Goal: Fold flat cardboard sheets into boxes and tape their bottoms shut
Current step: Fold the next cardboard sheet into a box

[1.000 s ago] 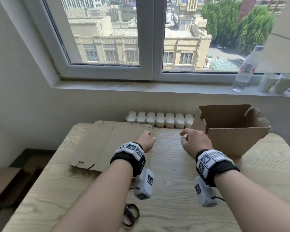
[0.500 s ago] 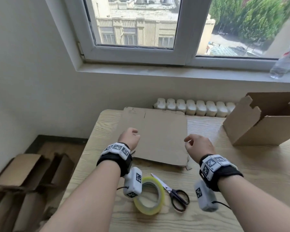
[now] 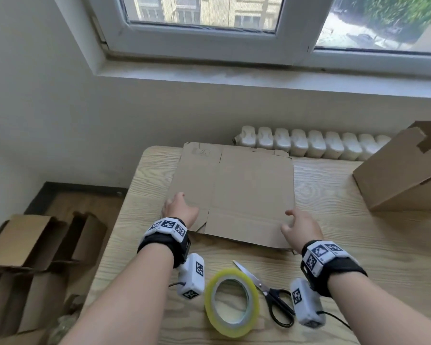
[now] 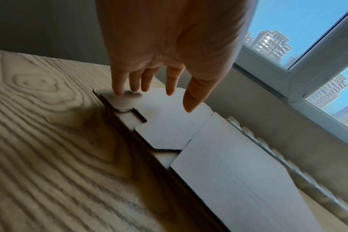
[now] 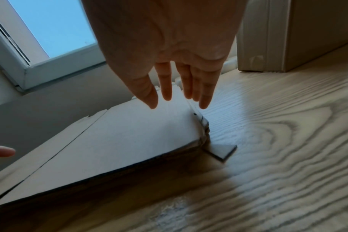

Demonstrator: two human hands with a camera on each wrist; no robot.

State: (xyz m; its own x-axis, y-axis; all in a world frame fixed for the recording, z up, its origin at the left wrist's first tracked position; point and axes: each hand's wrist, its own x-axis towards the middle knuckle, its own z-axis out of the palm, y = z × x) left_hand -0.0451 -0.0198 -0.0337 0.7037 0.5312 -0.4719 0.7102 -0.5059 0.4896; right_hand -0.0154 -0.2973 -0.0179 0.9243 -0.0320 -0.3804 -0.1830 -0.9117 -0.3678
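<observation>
A stack of flat brown cardboard sheets (image 3: pixel 244 190) lies on the wooden table (image 3: pixel 334 195) under the window. My left hand (image 3: pixel 178 207) hovers over the stack's near left corner, fingers straight and spread (image 4: pixel 149 84), the little finger at the flap edge. My right hand (image 3: pixel 299 226) is over the near right corner (image 5: pixel 201 125), fingers straight (image 5: pixel 165 87) and just above the top sheet (image 5: pixel 119 141). Neither hand holds anything. A roll of yellow-rimmed tape (image 3: pixel 232 301) and black-handled scissors (image 3: pixel 271 293) lie on the table between my forearms.
An opened-up cardboard box (image 3: pixel 403 175) stands at the table's far right. A white radiator (image 3: pixel 314 145) runs behind the table below the window sill. Several folded cardboard boxes (image 3: pixel 35 250) sit on the floor at the left. A small cardboard scrap (image 5: pixel 221 151) lies by the stack's right corner.
My view has swung down and left, bringing the tape and scissors into sight. Both hands have gone from loosely curled to straight fingers and moved out to the stack's two near corners.
</observation>
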